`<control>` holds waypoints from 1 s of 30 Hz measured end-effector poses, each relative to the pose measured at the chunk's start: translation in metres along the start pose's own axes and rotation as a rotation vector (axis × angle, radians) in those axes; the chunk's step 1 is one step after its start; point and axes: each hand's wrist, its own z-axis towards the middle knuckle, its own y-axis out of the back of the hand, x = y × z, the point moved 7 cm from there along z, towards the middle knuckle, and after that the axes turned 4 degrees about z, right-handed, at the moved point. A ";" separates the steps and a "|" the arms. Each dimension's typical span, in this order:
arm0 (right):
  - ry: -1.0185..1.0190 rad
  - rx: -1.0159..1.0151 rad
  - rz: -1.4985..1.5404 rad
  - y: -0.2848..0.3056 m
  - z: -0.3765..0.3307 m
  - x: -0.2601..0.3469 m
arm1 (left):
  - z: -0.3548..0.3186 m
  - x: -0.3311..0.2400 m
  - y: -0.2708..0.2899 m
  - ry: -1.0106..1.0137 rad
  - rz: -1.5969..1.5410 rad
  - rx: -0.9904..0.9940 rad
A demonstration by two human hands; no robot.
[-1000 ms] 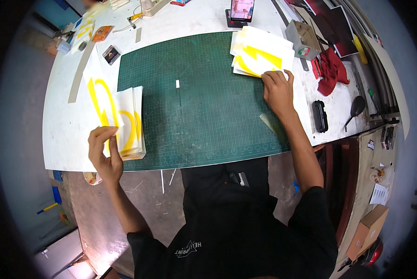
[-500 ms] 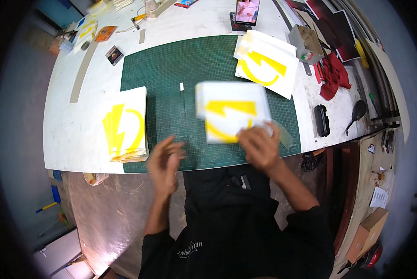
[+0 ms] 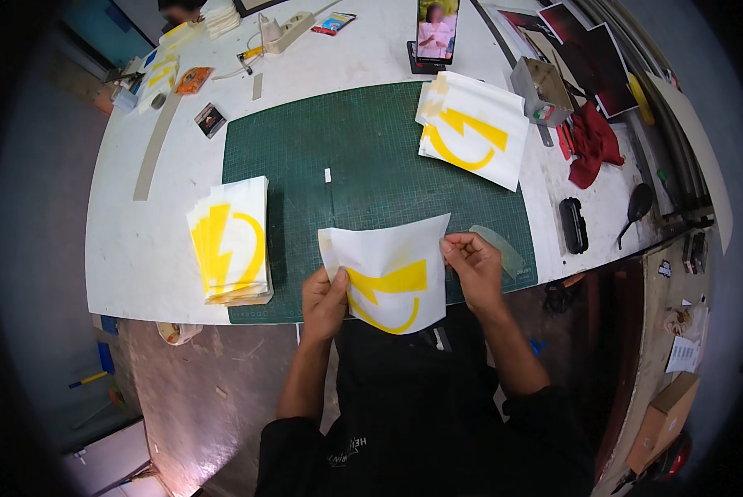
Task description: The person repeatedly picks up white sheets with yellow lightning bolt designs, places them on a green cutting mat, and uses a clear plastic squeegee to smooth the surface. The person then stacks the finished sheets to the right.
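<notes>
A white sheet with a yellow lightning-bolt and arc design [image 3: 398,277] is held up, slightly bowed, over the front edge of the green cutting mat [image 3: 305,132]. My left hand [image 3: 325,303] grips its left edge, thumb on top. At the upper right edge, my right hand [image 3: 474,263] pinches the sheet between thumb and fingers. A fanned stack of similar printed sheets [image 3: 229,240] lies to the left, partly on the mat. Another stack of such sheets [image 3: 476,124] rests at the mat's far right corner. Beside my right hand lies a translucent curved piece [image 3: 500,250].
Toward the back stand a phone on a stand [image 3: 435,33] and a power strip [image 3: 295,31]. On the right are a grey box [image 3: 542,89], a red cloth [image 3: 595,147] and a black case [image 3: 573,225]. A small dark box [image 3: 210,120] sits beyond the left stack.
The sheet has come nearer to my body and is now upright-tilted. My left hand, previously empty, has taken its left edge; my right hand now holds its right edge.
</notes>
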 end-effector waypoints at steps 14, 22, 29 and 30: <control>0.039 0.087 -0.029 0.011 -0.014 0.054 | 0.005 0.013 0.043 0.030 0.240 -0.218; -0.110 0.184 0.019 0.009 -0.014 0.031 | 0.014 0.001 0.019 0.037 0.411 -0.150; 0.009 0.214 -0.029 0.012 -0.018 0.035 | 0.010 0.004 0.024 0.005 0.494 -0.136; -0.012 0.221 -0.004 0.018 -0.015 0.032 | 0.011 0.005 0.024 0.027 0.461 -0.108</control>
